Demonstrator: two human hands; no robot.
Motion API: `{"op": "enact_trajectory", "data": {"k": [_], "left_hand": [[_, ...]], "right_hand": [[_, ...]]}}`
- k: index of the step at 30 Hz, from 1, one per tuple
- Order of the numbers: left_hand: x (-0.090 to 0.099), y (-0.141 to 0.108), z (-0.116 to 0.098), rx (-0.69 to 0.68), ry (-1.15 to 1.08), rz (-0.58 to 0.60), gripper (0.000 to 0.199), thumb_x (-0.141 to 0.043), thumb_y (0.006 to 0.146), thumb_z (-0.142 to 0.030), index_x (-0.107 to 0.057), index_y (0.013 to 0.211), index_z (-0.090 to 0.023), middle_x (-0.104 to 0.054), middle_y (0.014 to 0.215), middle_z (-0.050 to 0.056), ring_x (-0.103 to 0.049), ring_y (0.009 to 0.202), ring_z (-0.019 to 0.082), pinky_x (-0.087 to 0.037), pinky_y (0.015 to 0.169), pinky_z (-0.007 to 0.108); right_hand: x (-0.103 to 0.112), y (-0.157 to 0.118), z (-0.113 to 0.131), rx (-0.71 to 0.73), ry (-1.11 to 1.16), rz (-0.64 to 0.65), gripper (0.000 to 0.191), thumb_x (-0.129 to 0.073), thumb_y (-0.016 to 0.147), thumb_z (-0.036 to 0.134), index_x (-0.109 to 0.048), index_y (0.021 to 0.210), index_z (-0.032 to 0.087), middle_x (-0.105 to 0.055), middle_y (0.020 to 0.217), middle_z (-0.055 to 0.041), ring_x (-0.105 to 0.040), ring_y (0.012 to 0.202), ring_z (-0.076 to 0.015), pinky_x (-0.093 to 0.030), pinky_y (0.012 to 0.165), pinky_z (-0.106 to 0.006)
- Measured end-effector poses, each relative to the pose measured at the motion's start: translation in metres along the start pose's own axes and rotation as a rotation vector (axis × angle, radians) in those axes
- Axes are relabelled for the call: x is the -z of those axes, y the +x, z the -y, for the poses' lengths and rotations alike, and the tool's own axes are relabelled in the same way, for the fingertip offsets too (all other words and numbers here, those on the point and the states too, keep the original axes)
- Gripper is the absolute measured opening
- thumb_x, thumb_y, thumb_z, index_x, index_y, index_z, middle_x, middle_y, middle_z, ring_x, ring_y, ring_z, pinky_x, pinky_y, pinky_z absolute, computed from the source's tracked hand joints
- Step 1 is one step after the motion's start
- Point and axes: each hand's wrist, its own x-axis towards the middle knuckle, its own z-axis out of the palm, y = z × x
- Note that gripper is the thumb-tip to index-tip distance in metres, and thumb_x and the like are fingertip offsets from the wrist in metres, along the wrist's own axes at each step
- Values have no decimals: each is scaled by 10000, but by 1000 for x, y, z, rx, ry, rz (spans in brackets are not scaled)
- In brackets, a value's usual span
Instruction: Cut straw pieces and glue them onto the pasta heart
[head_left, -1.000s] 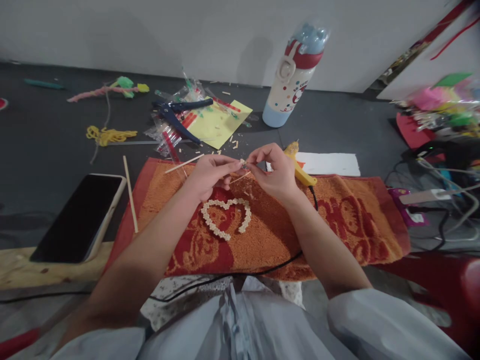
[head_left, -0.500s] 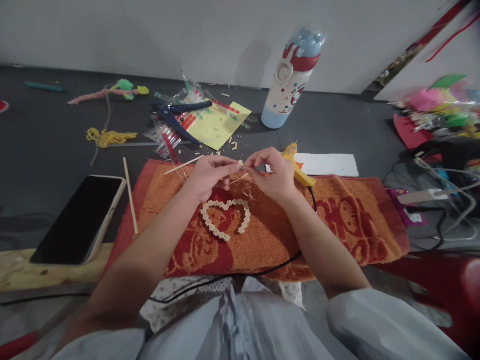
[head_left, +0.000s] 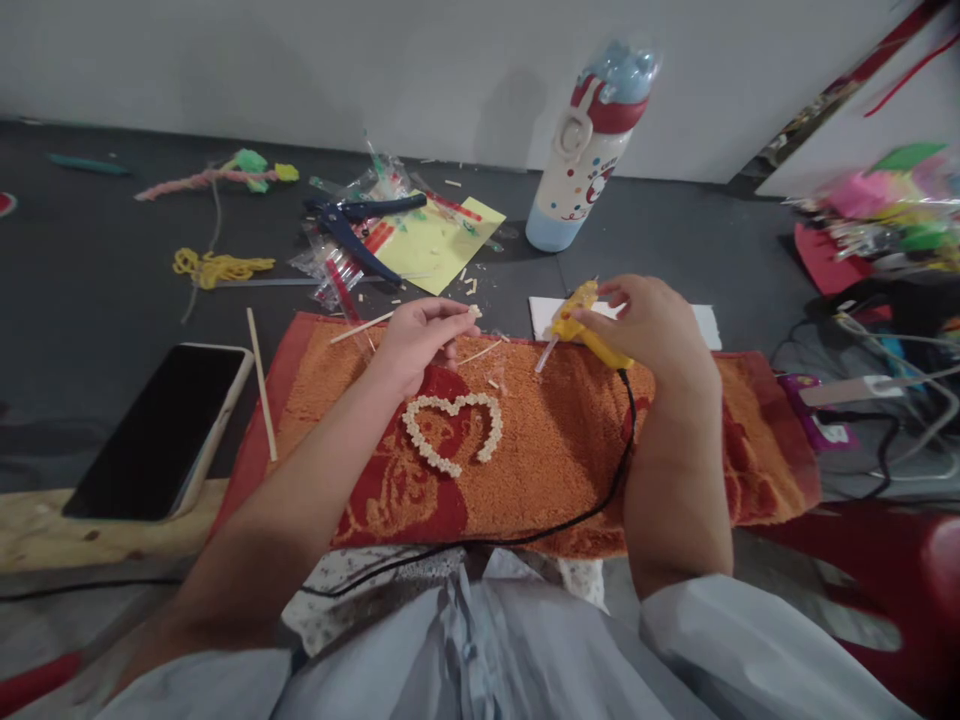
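My left hand (head_left: 424, 340) is closed, pinching a small pale cluster of short pieces (head_left: 475, 312) between thumb and fingertips. My right hand (head_left: 652, 325) is around the yellow hot glue gun (head_left: 600, 345), its thumb against the gun's body and its fingers over the far side. A clear glue stick (head_left: 547, 355) pokes out of the gun's rear. Below my hands a heart outline of pale pieces (head_left: 412, 430) lies on the orange towel (head_left: 547, 460), with a gap near its lower tip. A thin stick (head_left: 480, 351) rests close to my left fingertips.
Behind the towel are a dark blue plier-like tool (head_left: 349, 240), a yellow paper (head_left: 442, 255) with scraps, and a bottle (head_left: 574, 180). At left lie a phone (head_left: 161, 430) and a pale stick (head_left: 261, 385). The gun's black cord (head_left: 555, 525) crosses the towel.
My right hand has left the small cluster and moved right onto the glue gun, which has shifted slightly. My left hand still holds the cluster in nearly the same place.
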Motion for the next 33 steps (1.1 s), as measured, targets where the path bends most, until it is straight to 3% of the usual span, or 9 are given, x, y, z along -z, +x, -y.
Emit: {"op": "enact_trajectory", "data": {"k": [3,7,12,18,22,28,30,33], "left_hand": [[0,0,0,-3,7,-3,128,-717,712,-201,-639,792,-139,-688,700,27,-436,408,30,-391,396,200],[-1,-1,-3,26,35,-25,101,-693,730,-185,-619,785,-143,-677,693,18,-439,410,27,-395,397,191],[-1,0,-3,26,40,-18,105,-687,747,-206,-607,789,-152,-665,690,6,-431,408,20,-379,401,185],[-3,-2,-6,28,38,-26,81,-671,766,-190,-608,789,-146,-657,680,4,-419,406,16,-373,403,182],[-3,-2,-7,26,29,-37,50,-647,778,-164,-603,779,-142,-645,659,-3,-407,397,16,-363,388,179],[-2,0,-5,31,16,-29,66,-655,776,-182,-601,791,-147,-646,659,-10,-410,397,10,-359,388,163],[-1,0,-5,41,11,-32,71,-657,775,-188,-600,794,-149,-649,660,-11,-407,393,9,-355,383,160],[0,1,-5,45,0,-34,66,-653,776,-184,-601,793,-147,-647,651,-12,-406,390,11,-348,373,161]], "right_hand": [[1,-2,-13,-57,-86,128,516,-654,700,620,-655,995,197,-670,854,-96,-607,812,-268,-449,688,-384],[-2,-1,-16,-101,-151,304,536,-673,657,637,-666,989,216,-691,830,-78,-610,723,-259,-437,640,-380],[-8,1,-13,-85,-187,296,519,-689,650,575,-671,1021,212,-708,880,-92,-630,772,-281,-440,642,-376],[-1,4,-13,-113,-97,239,387,-647,691,510,-697,923,204,-701,827,-90,-621,719,-247,-440,641,-368],[6,6,-13,-277,201,187,329,-643,712,471,-677,892,197,-665,760,-63,-576,609,-185,-426,567,-330],[-3,14,-16,-471,1089,96,163,-502,814,335,-602,775,213,-602,643,-21,-568,538,-146,-509,500,-296],[-6,16,-17,-494,1223,91,194,-454,814,301,-615,788,197,-589,619,-15,-556,510,-134,-508,470,-279],[-8,17,-17,-488,1251,93,160,-507,792,294,-625,812,188,-572,596,8,-523,469,-109,-490,436,-249]]}}
